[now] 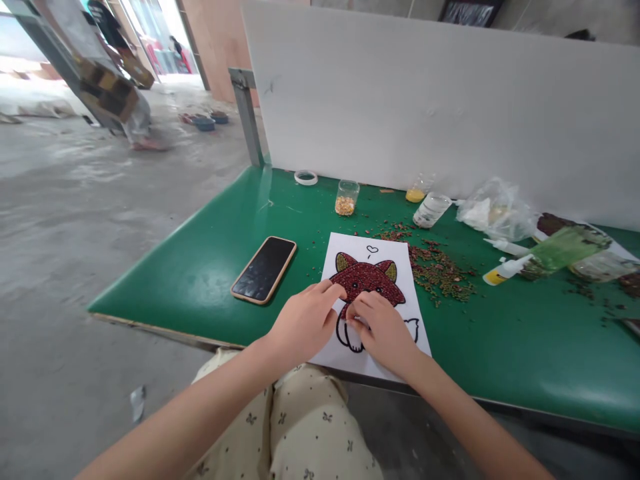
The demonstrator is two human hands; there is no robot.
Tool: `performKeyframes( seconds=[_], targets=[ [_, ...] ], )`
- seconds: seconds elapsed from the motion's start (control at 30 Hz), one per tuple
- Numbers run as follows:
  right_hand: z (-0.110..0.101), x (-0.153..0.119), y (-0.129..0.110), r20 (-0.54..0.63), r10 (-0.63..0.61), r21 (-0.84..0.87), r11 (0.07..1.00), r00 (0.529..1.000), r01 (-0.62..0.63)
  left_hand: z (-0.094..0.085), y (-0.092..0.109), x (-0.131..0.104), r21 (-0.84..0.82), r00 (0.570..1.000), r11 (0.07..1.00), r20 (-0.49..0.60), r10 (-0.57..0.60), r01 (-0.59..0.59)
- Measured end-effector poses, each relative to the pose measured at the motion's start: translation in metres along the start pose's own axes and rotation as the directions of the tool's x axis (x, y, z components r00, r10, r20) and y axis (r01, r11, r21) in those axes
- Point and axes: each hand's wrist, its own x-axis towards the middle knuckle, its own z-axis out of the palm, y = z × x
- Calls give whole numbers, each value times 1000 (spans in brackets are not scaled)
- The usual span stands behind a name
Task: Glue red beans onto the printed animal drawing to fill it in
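Note:
A white sheet with a black fox outline lies at the front edge of the green table. Dark red grains cover the fox's head, and yellow-green ones fill its ears. My left hand rests over the sheet's left side, fingers bent near the fox's chin. My right hand lies over the fox's body, its fingertips pressed together beside the left fingers. Whatever either hand's fingertips hold, if anything, is too small to make out. Loose red and green grains are scattered right of the sheet.
A phone lies left on the green table. Behind stand a jar of yellow kernels and a tipped clear jar. Glue bottle, plastic bag and green packet lie right. A person carries boxes at back left.

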Motion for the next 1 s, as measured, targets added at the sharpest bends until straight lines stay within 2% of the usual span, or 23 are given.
performKeyframes(
  seconds=[0.27, 0.4, 0.57, 0.83, 1.0],
  targets=[
    [-4, 5, 2, -25, 4, 15, 1000, 1000, -3, 0, -1, 1, 27, 1000, 1000, 22, 5, -6],
    [-9, 5, 2, -33, 50, 49, 998, 998, -48, 2, -2, -1, 136, 991, 991, 135, -25, 7],
    [-6, 4, -1, -20, 44, 45, 998, 999, -43, 5, -3, -4, 251, 970, 967, 241, -23, -39],
    [-1, 4, 0, -20, 33, 44, 999, 999, -32, 6, -3, -5, 251, 958, 965, 288, 7, -82],
    [-8, 5, 2, -23, 50, 72, 996, 999, -48, 6, -3, -5, 257, 953, 963, 302, -4, -77]
  ],
)
